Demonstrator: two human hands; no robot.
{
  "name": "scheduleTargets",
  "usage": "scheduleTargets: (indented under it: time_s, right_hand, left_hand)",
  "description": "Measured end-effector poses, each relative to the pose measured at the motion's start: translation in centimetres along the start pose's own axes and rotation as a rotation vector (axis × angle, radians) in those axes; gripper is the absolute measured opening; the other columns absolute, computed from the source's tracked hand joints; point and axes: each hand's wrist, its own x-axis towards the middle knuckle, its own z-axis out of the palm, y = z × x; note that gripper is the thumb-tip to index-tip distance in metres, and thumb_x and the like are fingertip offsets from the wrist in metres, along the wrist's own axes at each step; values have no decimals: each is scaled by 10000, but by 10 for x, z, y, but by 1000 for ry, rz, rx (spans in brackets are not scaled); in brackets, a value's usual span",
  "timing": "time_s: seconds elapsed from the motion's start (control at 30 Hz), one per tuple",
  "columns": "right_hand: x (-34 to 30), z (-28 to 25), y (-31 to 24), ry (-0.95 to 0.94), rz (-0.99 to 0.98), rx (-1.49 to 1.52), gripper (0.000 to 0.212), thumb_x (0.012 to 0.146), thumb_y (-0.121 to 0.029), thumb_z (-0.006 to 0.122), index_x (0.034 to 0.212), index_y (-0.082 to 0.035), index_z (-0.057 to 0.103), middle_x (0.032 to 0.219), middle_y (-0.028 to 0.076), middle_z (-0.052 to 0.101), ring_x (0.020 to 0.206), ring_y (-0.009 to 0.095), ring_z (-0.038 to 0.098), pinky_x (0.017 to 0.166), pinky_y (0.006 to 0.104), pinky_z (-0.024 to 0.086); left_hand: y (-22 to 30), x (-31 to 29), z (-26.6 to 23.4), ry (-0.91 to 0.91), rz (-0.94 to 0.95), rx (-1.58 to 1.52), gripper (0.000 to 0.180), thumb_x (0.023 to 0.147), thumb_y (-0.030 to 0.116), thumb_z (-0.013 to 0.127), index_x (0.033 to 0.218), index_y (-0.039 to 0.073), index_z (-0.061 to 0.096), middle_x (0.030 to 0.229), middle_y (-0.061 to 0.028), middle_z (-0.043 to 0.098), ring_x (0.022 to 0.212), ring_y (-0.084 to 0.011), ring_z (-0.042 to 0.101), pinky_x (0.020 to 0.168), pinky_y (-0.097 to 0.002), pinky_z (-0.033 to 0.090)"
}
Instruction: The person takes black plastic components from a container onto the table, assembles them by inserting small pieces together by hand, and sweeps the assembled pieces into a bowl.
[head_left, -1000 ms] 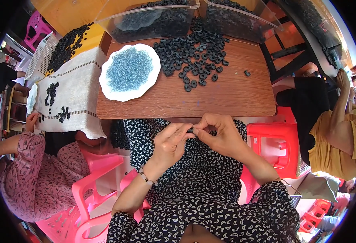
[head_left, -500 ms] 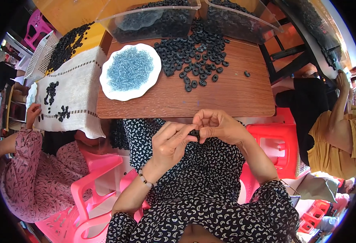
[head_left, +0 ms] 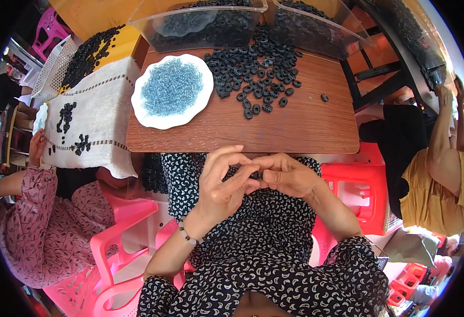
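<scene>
Between my fingertips, just off the table's front edge and above my lap, is a small black oval piece with holes (head_left: 257, 175). My left hand (head_left: 224, 179) pinches it from one side, thumb and index finger pressed on it. From the other side my right hand (head_left: 284, 175) grips it, thumb in front. Fingers cover most of the piece. On the brown table (head_left: 316, 124) ahead lies a heap of similar black pieces (head_left: 258, 68). Left of the heap, a white scalloped plate (head_left: 160, 122) holds many tiny blue-grey clear beads (head_left: 171, 87).
Clear plastic bins (head_left: 205, 39) of black pieces stand at the table's back. One loose black piece (head_left: 324, 98) lies at right. A person in pink (head_left: 57, 227) sits left by a cloth-covered table (head_left: 97, 116); another in yellow (head_left: 435, 190) sits right, near a red stool (head_left: 356, 195).
My left fingers have lifted and spread a little, while the thumb and index stay at the piece. My right fingers have lowered and curled closer around it.
</scene>
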Motion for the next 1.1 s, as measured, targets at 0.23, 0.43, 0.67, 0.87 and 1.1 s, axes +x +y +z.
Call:
scheduleTargets:
  time_s: [0.23, 0.43, 0.67, 0.87, 1.1]
  right_hand:
    - [3, -5, 14, 44, -6, 5, 561, 967, -334, 670, 1358, 52, 557, 1264, 115, 653, 1157, 188, 643, 1030, 369, 523]
    - [7, 5, 0, 57, 4, 99, 555, 1005, -385, 602, 1351, 47, 561, 1250, 127, 652, 1152, 198, 642, 1044, 404, 521]
    - [7, 10, -4, 183, 29, -146, 477, 1025, -396, 586, 1259, 19, 602, 1096, 69, 663, 1043, 165, 667, 963, 356, 564]
    - [7, 10, -1, 277, -32, -367, 340, 1026, -330, 620, 942, -5, 679, 795, -5, 659, 773, 77, 636, 736, 237, 543]
    - [0, 8, -43, 441, -76, -568, 299, 1022, -301, 626, 967, -20, 711, 889, 32, 733, 757, 68, 640, 686, 247, 553]
  left_hand:
    - [-5, -3, 4, -31, 14, 20, 363, 640, 83, 858, 986, 35, 760, 1004, -64, 657, 1102, -309, 614, 870, -398, 536]
    - [-11, -2, 2, 6, -84, 29, 391, 626, 175, 868, 993, 74, 779, 1015, -53, 658, 1077, -316, 610, 879, -422, 511]
    - [-13, -2, -3, 16, -59, 64, 357, 674, 143, 859, 1011, 71, 767, 1021, -62, 646, 1028, -310, 622, 842, -424, 525]
    - [-11, -4, -1, 10, -67, 93, 356, 675, 153, 865, 1003, 59, 766, 1022, -64, 650, 1016, -305, 629, 842, -419, 528]
    - [-10, -4, 4, 17, -151, 18, 273, 755, 113, 828, 1007, 27, 769, 977, -80, 647, 911, -264, 635, 754, -371, 522]
